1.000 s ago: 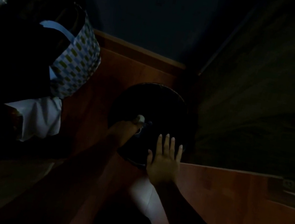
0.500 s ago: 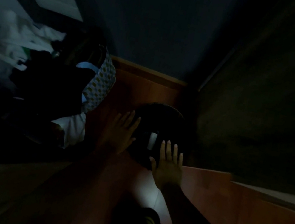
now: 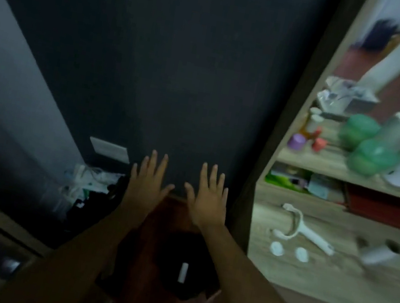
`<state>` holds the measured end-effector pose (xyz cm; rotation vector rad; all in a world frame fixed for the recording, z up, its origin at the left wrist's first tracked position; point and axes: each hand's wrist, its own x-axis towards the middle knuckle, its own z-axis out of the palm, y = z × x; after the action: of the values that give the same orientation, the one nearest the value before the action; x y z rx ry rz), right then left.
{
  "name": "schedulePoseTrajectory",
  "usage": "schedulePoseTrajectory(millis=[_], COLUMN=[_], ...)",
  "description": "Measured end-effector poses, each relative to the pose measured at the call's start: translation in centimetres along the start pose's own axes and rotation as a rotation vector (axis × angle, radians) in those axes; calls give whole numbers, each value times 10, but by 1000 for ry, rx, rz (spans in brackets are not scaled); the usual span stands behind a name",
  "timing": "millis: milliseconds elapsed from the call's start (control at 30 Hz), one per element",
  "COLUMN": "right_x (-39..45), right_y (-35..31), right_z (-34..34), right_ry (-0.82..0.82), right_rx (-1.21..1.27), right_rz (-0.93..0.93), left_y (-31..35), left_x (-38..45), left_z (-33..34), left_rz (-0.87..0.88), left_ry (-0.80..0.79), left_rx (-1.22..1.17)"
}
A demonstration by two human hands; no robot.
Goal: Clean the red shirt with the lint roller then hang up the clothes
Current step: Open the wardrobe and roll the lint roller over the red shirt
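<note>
My left hand (image 3: 146, 184) and my right hand (image 3: 208, 198) are both raised with fingers spread in front of a dark wall, and they hold nothing. A white lint roller handle (image 3: 306, 233) lies on the wooden desk (image 3: 304, 279) to the right, with a blurred white roll (image 3: 377, 253) beside it. Something dark red and flat (image 3: 380, 211) lies on the shelf above the desk; I cannot tell whether it is the shirt.
A dark round thing with a white strip (image 3: 183, 272) sits on the red floor below my hands. Bags and dark clothes (image 3: 88, 187) pile up at the left. The shelves hold green containers (image 3: 369, 157), white tubes and small bottles. Two white caps (image 3: 277, 248) lie on the desk.
The view has swung up from the floor to the wall and desk. Both hands lifted off the dark round thing, and the left hand let go of the small white part it held.
</note>
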<state>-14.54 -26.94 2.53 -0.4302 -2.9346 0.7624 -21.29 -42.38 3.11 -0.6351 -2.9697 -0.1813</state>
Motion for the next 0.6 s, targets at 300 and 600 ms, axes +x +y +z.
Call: schedulePoseTrajectory(millis=[300,600], right_x=[-5,0], right_y=[60,231], right_z=[-178,-250], right_ry=[331,233], right_rx=[-45,-130], right_rz=[-147,-138], left_y=[148,319], left_x=[39,52], left_z=[-115,-79], left_rz=[185,103], left_ry=[260,186], left_rx=[-184,-267])
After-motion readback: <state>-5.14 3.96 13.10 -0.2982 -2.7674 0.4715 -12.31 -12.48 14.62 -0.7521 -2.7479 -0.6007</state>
